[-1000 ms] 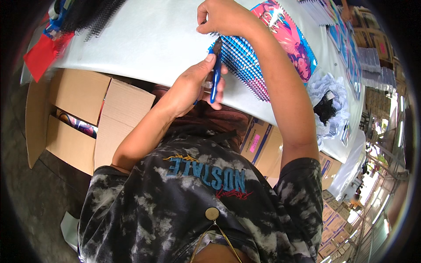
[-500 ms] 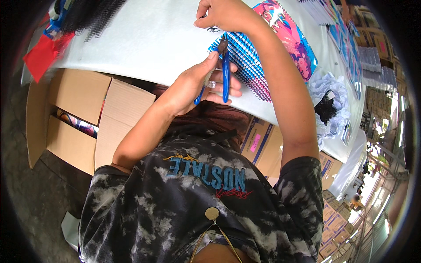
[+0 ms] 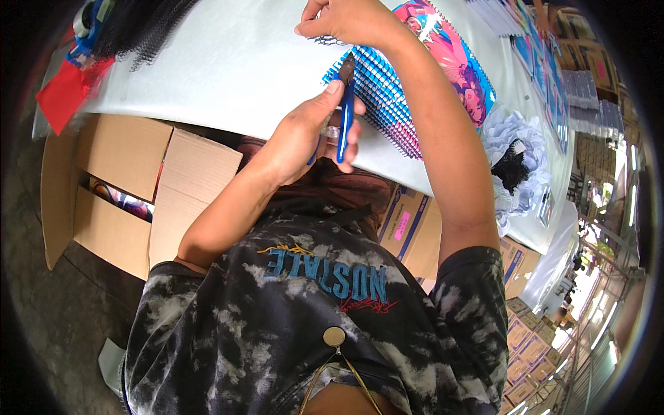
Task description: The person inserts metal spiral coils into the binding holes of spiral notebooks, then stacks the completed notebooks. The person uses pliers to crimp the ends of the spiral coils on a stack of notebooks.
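Observation:
My left hand (image 3: 303, 131) is closed around blue-handled cutting pliers (image 3: 344, 121). Their dark metal jaws point away from me, beside the edge of a stack of spiral-bound notebooks (image 3: 391, 100). Farther off, my right hand (image 3: 349, 21) is pinched, with its fingertips partly hidden at the upper edge. A short length of black binding coil (image 3: 328, 40) shows just under those fingers and seems held by them. Beneath my right forearm lies a notebook with a pink and blue illustrated cover (image 3: 456, 69).
Black binding coils (image 3: 142, 31) lie at the table's far left, near a red piece (image 3: 66, 97). An opened cardboard box (image 3: 114, 187) stands left of me. Crumpled pale paper (image 3: 519, 152) sits on the table (image 3: 228, 76) at right. More cartons (image 3: 408, 221) are under the table.
The pliers' handles have come closer together as my left fingers closed. My right hand has shifted slightly left and away, the black coil moving with it.

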The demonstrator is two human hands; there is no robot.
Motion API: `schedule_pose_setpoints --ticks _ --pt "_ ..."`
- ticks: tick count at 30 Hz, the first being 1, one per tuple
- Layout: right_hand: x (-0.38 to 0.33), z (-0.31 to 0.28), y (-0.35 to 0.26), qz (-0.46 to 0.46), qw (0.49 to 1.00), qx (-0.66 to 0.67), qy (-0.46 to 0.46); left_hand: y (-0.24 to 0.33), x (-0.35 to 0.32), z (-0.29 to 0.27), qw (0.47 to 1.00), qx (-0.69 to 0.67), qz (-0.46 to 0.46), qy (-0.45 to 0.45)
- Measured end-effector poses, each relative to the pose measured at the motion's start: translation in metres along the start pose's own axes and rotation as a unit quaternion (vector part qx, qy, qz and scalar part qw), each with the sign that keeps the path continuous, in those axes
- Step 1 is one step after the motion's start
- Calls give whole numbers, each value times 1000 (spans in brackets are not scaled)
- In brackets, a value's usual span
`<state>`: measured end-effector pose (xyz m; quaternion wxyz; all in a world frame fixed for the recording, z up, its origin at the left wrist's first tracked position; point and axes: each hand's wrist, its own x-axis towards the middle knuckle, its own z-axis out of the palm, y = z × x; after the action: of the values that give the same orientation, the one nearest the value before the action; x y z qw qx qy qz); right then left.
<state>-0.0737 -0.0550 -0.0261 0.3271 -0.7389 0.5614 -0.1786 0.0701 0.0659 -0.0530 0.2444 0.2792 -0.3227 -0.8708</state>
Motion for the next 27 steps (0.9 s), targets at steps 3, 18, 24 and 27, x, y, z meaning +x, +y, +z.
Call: schedule_pose_setpoints --ticks 3,18,24,27 --pt "-1 0 -4 10 1000 24 13 2 4 5 1000 -13 0 -4" --pt "-12 -6 -8 -32 949 288 121 -4 -5 -3 999 -33 -3 5" --pt "-82 -79 -29 -153 838 260 454 -17 -11 -16 998 -51 1 34" --pt "-169 -125 42 -105 745 12 658 -22 -10 -13 999 -33 1 27"
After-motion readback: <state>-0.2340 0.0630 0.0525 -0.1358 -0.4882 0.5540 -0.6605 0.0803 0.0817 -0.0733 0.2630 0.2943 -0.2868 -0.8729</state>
